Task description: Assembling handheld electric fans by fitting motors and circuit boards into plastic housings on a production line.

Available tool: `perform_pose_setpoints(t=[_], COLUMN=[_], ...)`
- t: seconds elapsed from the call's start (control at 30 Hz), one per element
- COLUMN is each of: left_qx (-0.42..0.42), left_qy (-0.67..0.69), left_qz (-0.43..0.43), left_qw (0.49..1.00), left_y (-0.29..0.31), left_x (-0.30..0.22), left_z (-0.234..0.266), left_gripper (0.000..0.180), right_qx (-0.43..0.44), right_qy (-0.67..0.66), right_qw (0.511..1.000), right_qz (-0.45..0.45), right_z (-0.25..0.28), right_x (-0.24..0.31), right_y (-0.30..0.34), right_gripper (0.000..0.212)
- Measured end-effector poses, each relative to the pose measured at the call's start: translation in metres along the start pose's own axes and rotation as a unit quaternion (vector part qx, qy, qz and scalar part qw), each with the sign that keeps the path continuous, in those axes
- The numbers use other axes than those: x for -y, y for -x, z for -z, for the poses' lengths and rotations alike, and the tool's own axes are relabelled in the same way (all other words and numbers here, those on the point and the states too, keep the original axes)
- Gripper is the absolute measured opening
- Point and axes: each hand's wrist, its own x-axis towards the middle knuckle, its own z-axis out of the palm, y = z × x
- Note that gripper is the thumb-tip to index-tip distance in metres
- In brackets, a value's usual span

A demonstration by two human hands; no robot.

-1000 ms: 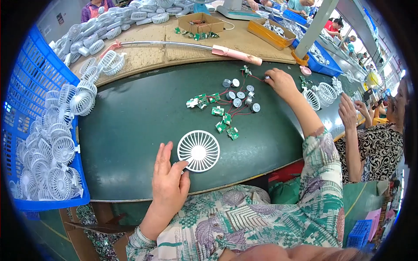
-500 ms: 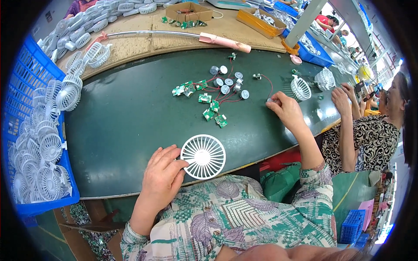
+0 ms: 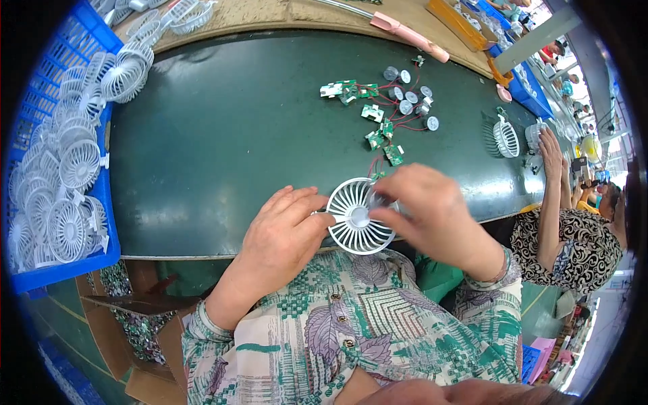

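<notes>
My left hand (image 3: 282, 228) pinches the edge of a round white fan cage (image 3: 360, 241) near the front edge of the green table. Over that cage is my right hand (image 3: 432, 214), slightly blurred, its fingers closed on a small silver motor (image 3: 378, 200). Red wires run from beside the cage's far rim, where a small green circuit board (image 3: 376, 175) shows in part. Whether the motor touches the cage's centre I cannot tell. Beyond lie several motors (image 3: 410, 98) wired in red to green circuit boards (image 3: 373, 113).
A blue crate (image 3: 111, 229) piled with white fan cages (image 3: 79, 164) stands at the left. Another fan cage (image 3: 505, 138) lies to the right, near a co-worker's hand (image 3: 551, 152). A pink handle (image 3: 412, 37) on a metal rod rests at the far edge.
My right hand has brought the motor from the right side of the table to the fan cage. My left hand and the cage remain together. The whole view has shifted.
</notes>
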Motion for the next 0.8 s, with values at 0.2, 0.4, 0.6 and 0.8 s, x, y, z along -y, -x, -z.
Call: perform_pose_setpoints(t=[0.2, 0.4, 0.6, 0.8], left_qx=[-0.009, -0.015, -0.022, -0.023], left_qy=[0.005, 0.023, 0.024, 0.035], left_qz=[-0.01, 0.008, 0.003, -0.009], left_qw=[1.0, 1.0, 0.999, 0.999], left_y=[0.001, 0.0, 0.0, 0.0], left_x=[0.003, 0.002, 0.005, 0.007], left_z=[0.0, -0.001, 0.0, -0.002], left_gripper=[0.023, 0.024, 0.025, 0.023], right_qx=[0.087, 0.079, -0.062, 0.023], right_qy=[0.047, 0.132, 0.123, 0.089], right_qw=[0.993, 0.985, 0.983, 0.993], right_qz=[0.068, 0.075, 0.122, 0.069], right_z=[-0.021, -0.013, 0.017, 0.014], right_x=[0.01, 0.006, 0.014, 0.019], right_y=[-0.004, -0.003, -0.051, -0.042], right_gripper=[0.031, 0.035, 0.034, 0.031])
